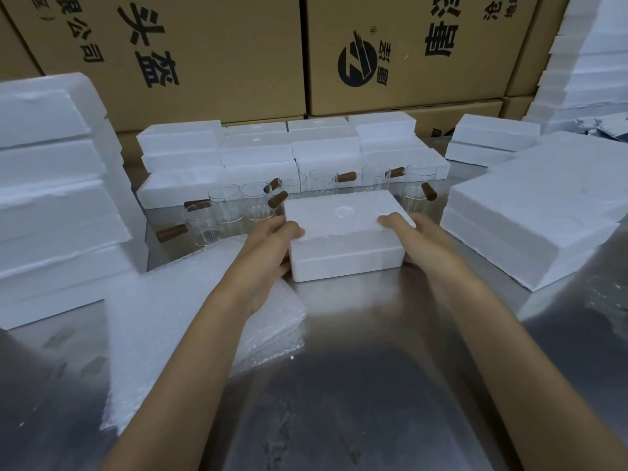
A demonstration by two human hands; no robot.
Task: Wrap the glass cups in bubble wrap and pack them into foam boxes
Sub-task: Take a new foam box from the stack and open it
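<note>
Both hands gripping closed foam box (343,232)

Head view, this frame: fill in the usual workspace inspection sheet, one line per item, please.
Surface: shiny metal table, with glare.
Job's things: closed foam box in the middle; clear glass cups with brown handles standing in a row behind it, unwrapped; stack of bubble wrap sheets on the left.
Clutter: closed foam boxes stacked at the back; foam stacks at left and right.
Grippers: left hand and right hand grip the middle box by its two ends, thumbs on the lid.
Cables: nothing seen.
Surroundings: printed cardboard cartons along the back; more foam at far right.
</note>
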